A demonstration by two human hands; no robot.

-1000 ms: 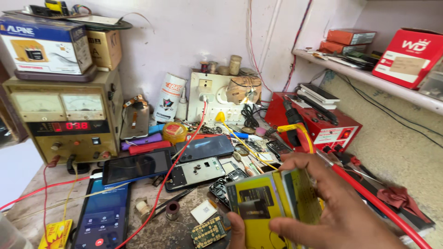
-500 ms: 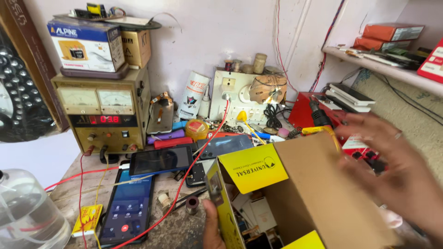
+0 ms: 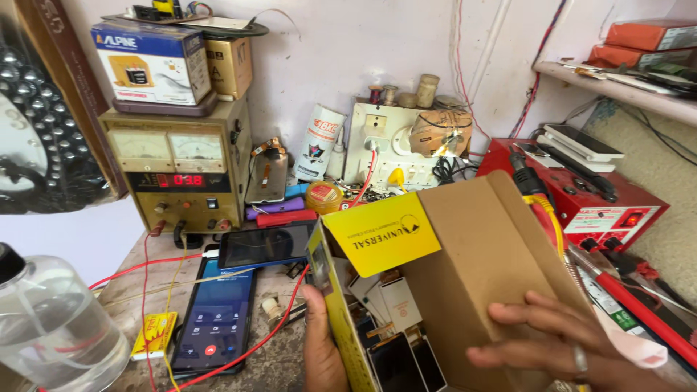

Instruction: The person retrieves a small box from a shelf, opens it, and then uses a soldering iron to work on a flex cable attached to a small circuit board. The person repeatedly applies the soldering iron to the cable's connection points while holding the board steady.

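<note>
An open cardboard box (image 3: pixel 479 276) with a yellow flap tilts over the workbench. My left hand (image 3: pixel 319 348) grips its yellow left wall from below. My right hand (image 3: pixel 573 348), with a ring on one finger, presses flat against the brown right side. Inside the box lie several flat phone screens (image 3: pixel 396 363) and small white cards.
A smartphone (image 3: pixel 214 319) with a lit screen lies left of the box, another dark phone (image 3: pixel 265 245) behind it. A bench power supply (image 3: pixel 178 174), a clear plastic bottle (image 3: pixel 51 327), a red repair station (image 3: pixel 595 203), red cables (image 3: pixel 239 356) and a wall switchboard (image 3: pixel 392 141) crowd the bench.
The box was shut and held upright a second ago; it is now open with its flap up. My right hand came down onto its right side. The view shifted left.
</note>
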